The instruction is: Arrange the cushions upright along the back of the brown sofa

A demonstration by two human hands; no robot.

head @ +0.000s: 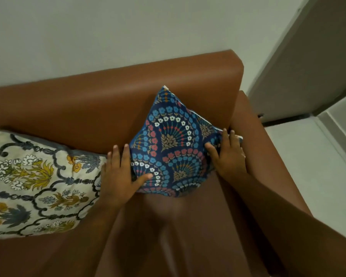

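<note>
Against the backrest at the right end of the brown sofa [112, 100], the blue patterned cushion [172, 148] is pressed at its sides by the spread left hand [120, 176] and right hand [228, 156]; it is best squared upright beside the cream floral cushion [38, 182].
</note>
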